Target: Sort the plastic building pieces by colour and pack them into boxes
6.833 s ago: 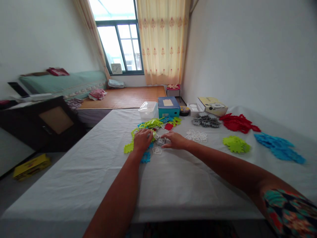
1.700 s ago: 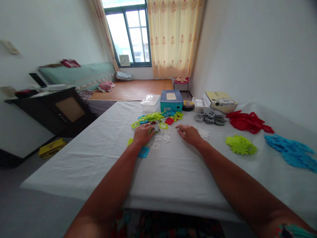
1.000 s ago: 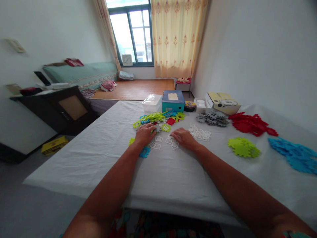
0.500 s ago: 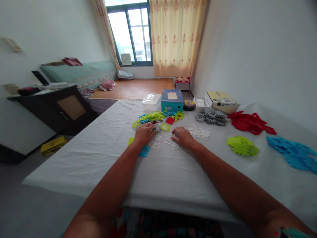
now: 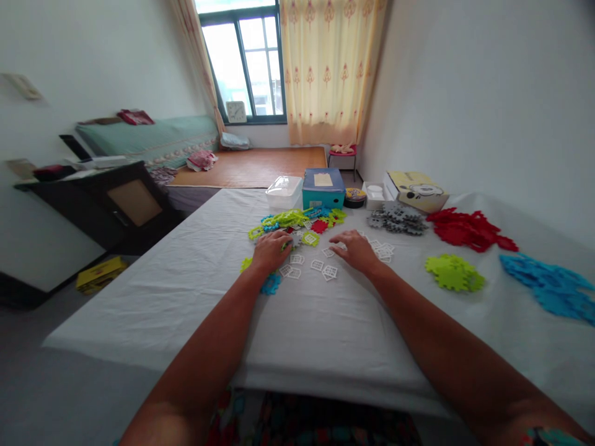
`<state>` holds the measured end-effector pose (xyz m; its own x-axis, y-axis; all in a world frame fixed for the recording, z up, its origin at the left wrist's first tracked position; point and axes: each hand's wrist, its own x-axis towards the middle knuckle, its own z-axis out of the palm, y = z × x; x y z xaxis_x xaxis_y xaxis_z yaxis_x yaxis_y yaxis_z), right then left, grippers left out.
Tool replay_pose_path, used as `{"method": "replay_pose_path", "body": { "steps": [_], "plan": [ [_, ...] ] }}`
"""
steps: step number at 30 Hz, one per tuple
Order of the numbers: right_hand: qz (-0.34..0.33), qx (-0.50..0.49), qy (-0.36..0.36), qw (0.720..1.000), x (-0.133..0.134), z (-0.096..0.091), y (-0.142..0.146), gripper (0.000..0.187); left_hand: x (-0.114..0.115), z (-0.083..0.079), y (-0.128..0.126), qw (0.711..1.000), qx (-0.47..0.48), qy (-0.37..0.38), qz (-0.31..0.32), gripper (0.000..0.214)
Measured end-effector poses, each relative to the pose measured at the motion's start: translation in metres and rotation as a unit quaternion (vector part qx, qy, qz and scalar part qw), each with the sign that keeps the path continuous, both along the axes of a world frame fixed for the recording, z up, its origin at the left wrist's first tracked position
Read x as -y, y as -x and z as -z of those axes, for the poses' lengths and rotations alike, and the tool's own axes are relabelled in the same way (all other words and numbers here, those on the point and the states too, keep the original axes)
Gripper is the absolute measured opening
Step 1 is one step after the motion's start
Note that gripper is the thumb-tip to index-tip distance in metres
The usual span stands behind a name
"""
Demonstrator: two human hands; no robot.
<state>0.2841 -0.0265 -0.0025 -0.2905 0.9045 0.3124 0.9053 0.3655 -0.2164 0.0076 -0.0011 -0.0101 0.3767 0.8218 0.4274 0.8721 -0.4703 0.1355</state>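
the step in hand seems to be handling the small white pieces (image 5: 317, 265), which lie flat on the white cloth (image 5: 334, 334) between the two hands, with more in a white pile (image 5: 383, 251) just beside and partly behind the right hand (image 5: 357, 251). that hand is low over the cloth, fingers bent and thumb standing a little apart from the forefinger; whether a piece is caught under it i cannot tell. the left hand (image 5: 272, 251) is curled, palm down, over the near edge of the mixed pile (image 5: 288, 218), its fingertips by a grey piece (image 5: 297, 239); i cannot tell if it grips anything. pieces this thin probably call for a light fingertip touch next, to slide or lift one without dragging those that overlap it. counting: two hands; at least six white pieces loose between them, overlaps hiding the exact number; one green piece with a hole (image 5: 310, 238) near the grey one; one blue piece (image 5: 271, 284) below the left wrist. to the right are four coloured piles, one each: grey pile (image 5: 397, 219), red pile (image 5: 467, 229), green pile (image 5: 453, 272) and blue pile (image 5: 548, 285), their pieces too stacked to count. along the far edge stand one clear tub (image 5: 284, 193), one blue box (image 5: 324, 195), one round tin (image 5: 355, 197), one small white box (image 5: 375, 197) and one yellow box (image 5: 416, 191).
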Motion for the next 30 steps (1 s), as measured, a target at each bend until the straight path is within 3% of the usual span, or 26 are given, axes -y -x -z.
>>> {"method": "replay_pose_path", "body": {
  "steps": [6, 10, 16, 21, 23, 25, 28, 30],
  "plan": [
    [-0.028, 0.108, 0.039, 0.993, 0.004, 0.003, 0.008, 0.032, -0.002, 0.002, 0.001, 1.0, 0.002, -0.007, 0.009, 0.025],
    [-0.025, 0.102, 0.013, 0.994, 0.004, 0.006, 0.011, 0.029, -0.002, 0.001, 0.001, 1.0, 0.006, -0.011, 0.011, 0.024],
    [0.026, -0.037, 0.036, 0.998, -0.002, 0.005, 0.004, 0.02, 0.001, -0.002, 0.0, 1.0, 0.01, -0.013, 0.013, 0.022],
    [0.149, -0.022, -0.049, 0.987, -0.009, -0.003, -0.021, 0.024, 0.0, 0.0, 0.001, 1.0, 0.006, -0.012, 0.01, 0.024],
    [0.111, -0.032, -0.048, 0.992, -0.009, -0.004, -0.024, 0.024, -0.001, 0.001, 0.002, 1.0, 0.006, -0.013, 0.01, 0.024],
    [-0.002, -0.067, 0.037, 0.997, -0.007, -0.004, -0.021, 0.026, -0.001, 0.001, 0.002, 1.0, 0.008, -0.013, 0.012, 0.024],
    [-0.165, -0.091, 0.199, 0.962, 0.0, -0.005, -0.011, 0.033, -0.001, 0.0, 0.001, 1.0, 0.011, -0.011, 0.013, 0.023],
    [-0.189, -0.083, 0.234, 0.95, 0.004, -0.007, -0.004, 0.039, 0.0, 0.0, 0.001, 1.0, 0.013, -0.01, 0.011, 0.023]
  ]
}}
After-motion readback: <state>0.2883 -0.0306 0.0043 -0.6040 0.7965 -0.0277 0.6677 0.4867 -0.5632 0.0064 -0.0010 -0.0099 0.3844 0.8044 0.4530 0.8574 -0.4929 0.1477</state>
